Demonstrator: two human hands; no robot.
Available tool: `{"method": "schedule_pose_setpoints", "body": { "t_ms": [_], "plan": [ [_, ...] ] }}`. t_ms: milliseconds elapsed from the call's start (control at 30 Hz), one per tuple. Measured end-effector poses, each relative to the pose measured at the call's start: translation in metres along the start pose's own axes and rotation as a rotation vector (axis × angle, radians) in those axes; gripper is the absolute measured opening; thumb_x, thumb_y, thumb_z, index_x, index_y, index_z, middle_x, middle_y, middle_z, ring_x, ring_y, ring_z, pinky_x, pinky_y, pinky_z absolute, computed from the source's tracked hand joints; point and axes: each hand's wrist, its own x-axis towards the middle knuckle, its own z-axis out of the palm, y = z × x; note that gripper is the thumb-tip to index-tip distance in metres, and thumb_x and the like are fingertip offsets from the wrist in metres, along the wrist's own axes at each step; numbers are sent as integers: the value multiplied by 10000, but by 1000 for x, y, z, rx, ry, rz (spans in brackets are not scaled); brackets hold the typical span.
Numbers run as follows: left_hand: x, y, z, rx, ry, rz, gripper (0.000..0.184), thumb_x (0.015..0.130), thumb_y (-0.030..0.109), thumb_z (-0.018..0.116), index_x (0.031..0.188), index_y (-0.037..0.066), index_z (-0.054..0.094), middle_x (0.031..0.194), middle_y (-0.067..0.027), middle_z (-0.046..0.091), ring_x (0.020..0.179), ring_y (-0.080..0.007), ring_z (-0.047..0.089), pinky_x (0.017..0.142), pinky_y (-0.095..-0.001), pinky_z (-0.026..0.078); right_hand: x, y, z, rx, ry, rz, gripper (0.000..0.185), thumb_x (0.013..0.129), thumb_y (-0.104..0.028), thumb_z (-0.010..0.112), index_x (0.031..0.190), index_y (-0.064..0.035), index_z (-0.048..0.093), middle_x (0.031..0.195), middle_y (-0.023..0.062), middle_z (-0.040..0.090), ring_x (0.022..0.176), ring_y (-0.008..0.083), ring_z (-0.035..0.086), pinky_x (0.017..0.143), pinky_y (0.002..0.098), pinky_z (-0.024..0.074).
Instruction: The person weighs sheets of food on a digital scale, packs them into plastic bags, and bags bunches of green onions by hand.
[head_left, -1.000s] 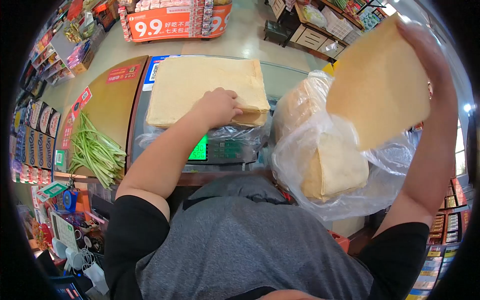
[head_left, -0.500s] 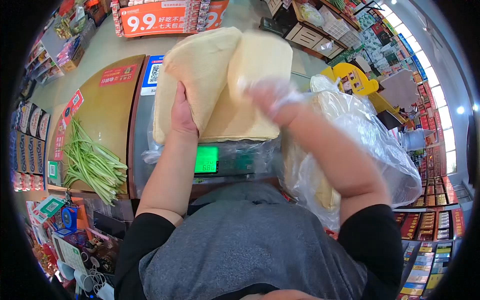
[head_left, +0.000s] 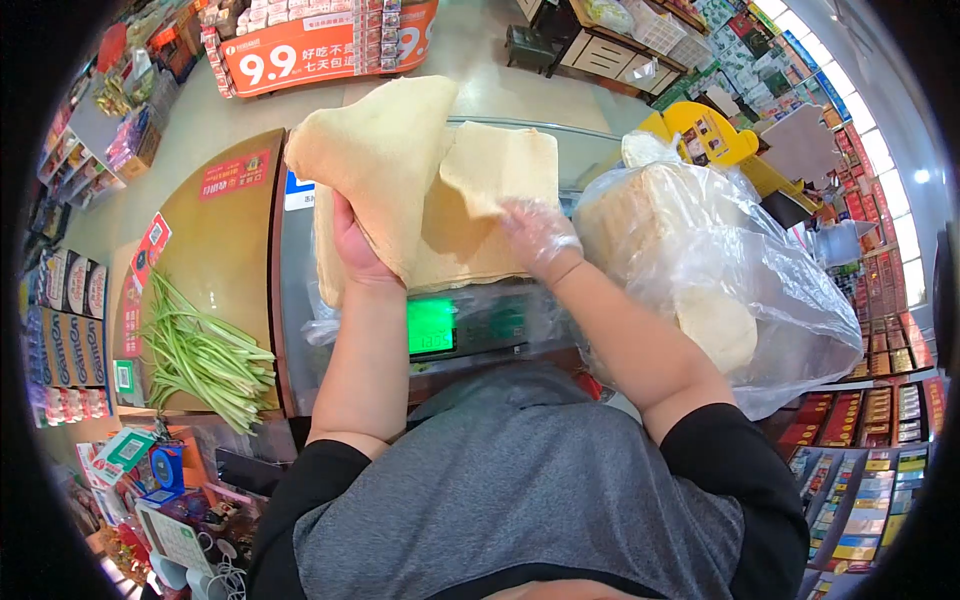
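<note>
A stack of thin, pale-yellow tofu sheets (head_left: 455,245) lies on a scale with a lit green display (head_left: 432,325). My left hand (head_left: 362,240) is closed on the upper tofu sheets (head_left: 385,140), lifting them folded back to the left; some of its fingers are hidden behind them. My right hand (head_left: 540,238), in a clear plastic glove, pinches the near edge of a smaller tofu sheet (head_left: 510,165) over the right side of the stack. To the right, a clear plastic bag (head_left: 775,300) holds more tofu sheets (head_left: 650,210).
Long green stalks (head_left: 205,345) lie on the wooden tabletop (head_left: 215,235) at the left. A yellow stand (head_left: 712,132) is behind the bag. An orange price display (head_left: 310,50) stands beyond the counter; packed shelves line the right.
My right hand has moved down and nearer to me, bringing the smaller tofu sheet flatter onto the stack. The lifted fold in my left hand has swung left. The display reading has changed.
</note>
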Motion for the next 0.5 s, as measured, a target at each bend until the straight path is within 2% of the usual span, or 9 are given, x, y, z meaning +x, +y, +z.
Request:
{"method": "schedule_pose_setpoints", "body": {
  "t_ms": [67,100,200,233,333,467,500],
  "plan": [
    [2,2,-8,5,1,-1,607,1045,474,372,1488,63,418,1501,-141,475,1379,-340,446,1166,-496,336,13,-7,-29,147,-151,177,359,942,-262,556,1246,-81,618,1345,117,592,1182,318,581,1037,407,454],
    [2,2,-6,33,10,3,604,1045,472,372,1488,63,419,1502,-140,475,1379,-339,447,1166,-494,336,18,-3,-16,18,-213,105,380,925,-209,552,1281,-85,598,1327,97,601,1181,316,579,1042,395,453],
    [-1,-4,-1,87,26,14,597,1048,465,371,1486,62,420,1502,-137,475,1376,-334,450,1165,-486,339,6,-5,3,-172,-51,-434,345,892,-147,547,1226,-121,630,1204,106,653,1109,315,628,970,397,501],
    [-1,-5,2,91,23,14,596,1048,463,371,1486,62,420,1502,-136,476,1374,-333,452,1163,-481,341,-2,-9,5,-106,58,-487,375,877,-104,534,1243,-118,612,1238,101,630,1151,310,600,975,392,502],
    [-3,-8,4,127,19,29,589,1050,458,371,1485,63,421,1494,-130,484,1364,-324,464,1156,-467,352,-11,-14,1,-74,-1,-479,464,862,-107,560,1326,-106,561,1303,100,599,1240,318,545,1056,421,447],
    [-7,-9,-18,114,-42,-43,588,1055,448,369,1497,62,398,1493,-121,486,1355,-309,475,1146,-446,368,0,-10,3,-101,-104,-471,475,871,-123,570,1346,-118,545,1348,84,574,1273,306,518,1054,430,446],
    [-8,-13,-15,236,37,-77,551,1053,426,392,1460,57,442,1460,-121,517,1329,-305,498,1127,-442,387,-1,-8,3,-82,-104,-484,470,880,-141,578,1347,-117,542,1360,85,569,1272,305,518,1049,432,448]
  ]
}}
